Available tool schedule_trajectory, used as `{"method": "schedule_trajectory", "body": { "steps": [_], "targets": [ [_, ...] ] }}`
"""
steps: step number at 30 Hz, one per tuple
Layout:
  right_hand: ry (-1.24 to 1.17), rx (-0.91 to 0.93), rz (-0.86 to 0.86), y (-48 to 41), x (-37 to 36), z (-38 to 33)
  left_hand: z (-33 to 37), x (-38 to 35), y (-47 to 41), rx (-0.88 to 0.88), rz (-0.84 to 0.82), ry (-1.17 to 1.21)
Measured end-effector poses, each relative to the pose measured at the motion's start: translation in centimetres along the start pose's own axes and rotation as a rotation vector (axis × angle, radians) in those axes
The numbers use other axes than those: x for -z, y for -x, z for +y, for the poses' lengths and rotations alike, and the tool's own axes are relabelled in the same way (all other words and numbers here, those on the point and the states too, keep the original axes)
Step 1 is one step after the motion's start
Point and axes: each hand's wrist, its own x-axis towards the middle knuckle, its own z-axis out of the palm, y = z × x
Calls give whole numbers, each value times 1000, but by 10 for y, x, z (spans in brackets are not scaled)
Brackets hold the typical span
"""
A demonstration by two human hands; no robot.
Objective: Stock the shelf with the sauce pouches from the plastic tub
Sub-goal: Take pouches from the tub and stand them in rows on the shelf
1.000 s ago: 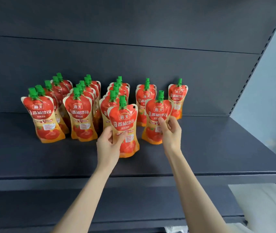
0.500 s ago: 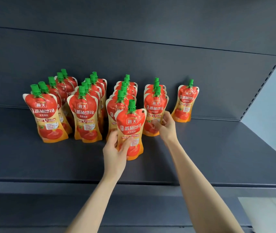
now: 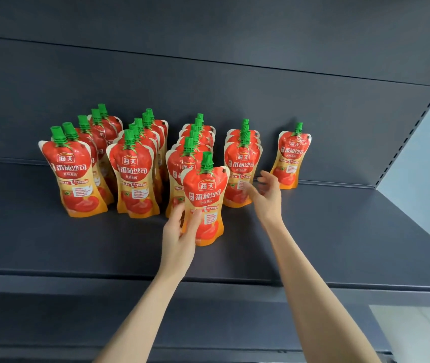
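Red and orange sauce pouches with green caps stand in several rows on the dark shelf (image 3: 339,231). My left hand (image 3: 179,231) grips the lower part of one pouch (image 3: 206,203), which stands upright in front of the third row. My right hand (image 3: 266,195) hovers with loose fingers just right of the fourth row's front pouch (image 3: 242,166), holding nothing. A single pouch (image 3: 291,158) stands alone against the back panel at the right. The plastic tub is out of view.
The shelf's back panel (image 3: 208,82) rises behind the rows. A slotted upright (image 3: 415,127) bounds the shelf on the right. A lower shelf (image 3: 51,323) shows beneath the front edge. Bare shelf lies to the right of the rows.
My right hand has let go of the pouch it pushed back into the fourth row and has drawn slightly away. My left hand still holds its pouch in front of the third row.
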Motion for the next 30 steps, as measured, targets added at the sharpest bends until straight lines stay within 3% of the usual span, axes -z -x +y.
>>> {"method": "schedule_trajectory", "body": {
  "steps": [3, 8, 11, 18, 23, 30],
  "targets": [
    [-82, 26, 31, 27, 15, -13, 1, 0, 0, -16, -45, -18],
    [-287, -10, -325, 71, 24, -26, 2, -14, -3, -30, -47, -19],
    [-263, 3, -425, 78, 19, -24, 2, -21, -4, -33, -33, -25],
    [-184, 56, -278, 57, 17, -10, -9, -2, -18, -175, 280, -364],
    [-109, 52, -236, 34, 12, -4, -12, -5, -30, -126, 284, -535],
    [-67, 50, -223, 17, 3, 2, -17, -6, -37, -43, 301, -522]
  ]
}}
